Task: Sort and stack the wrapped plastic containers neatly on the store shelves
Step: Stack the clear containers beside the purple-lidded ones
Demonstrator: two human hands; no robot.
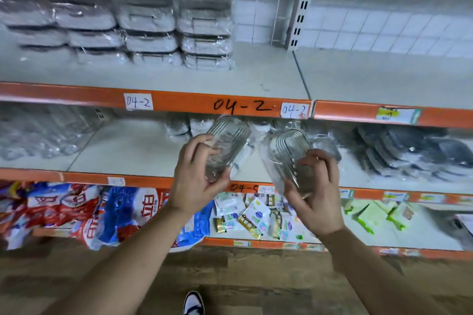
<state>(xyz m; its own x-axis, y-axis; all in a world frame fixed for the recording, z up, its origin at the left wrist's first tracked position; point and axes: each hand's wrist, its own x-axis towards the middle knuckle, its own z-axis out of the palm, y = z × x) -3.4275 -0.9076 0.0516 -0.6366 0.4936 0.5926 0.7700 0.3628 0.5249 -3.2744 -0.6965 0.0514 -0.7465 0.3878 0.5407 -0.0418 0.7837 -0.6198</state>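
Note:
My left hand [197, 174] grips a wrapped stack of clear oval plastic containers [227, 140], held tilted in front of the middle shelf [122, 151]. My right hand [317, 186] grips a second wrapped stack of the same oval containers [286, 151], tilted the other way. Both stacks hang in the air just below the orange shelf edge marked 04-2 [240, 106]. On the upper shelf [256, 79] at the left, wrapped grey containers [143, 33] stand in neat stacks, several columns wide.
More wrapped containers [184, 126] lie at the back of the middle shelf, with dark trays [399, 151] at its right and clear ones [38, 135] at its left. The bottom shelf holds coloured bags [102, 210] and small packets [250, 215]. My shoe [193, 303] is on the wooden floor.

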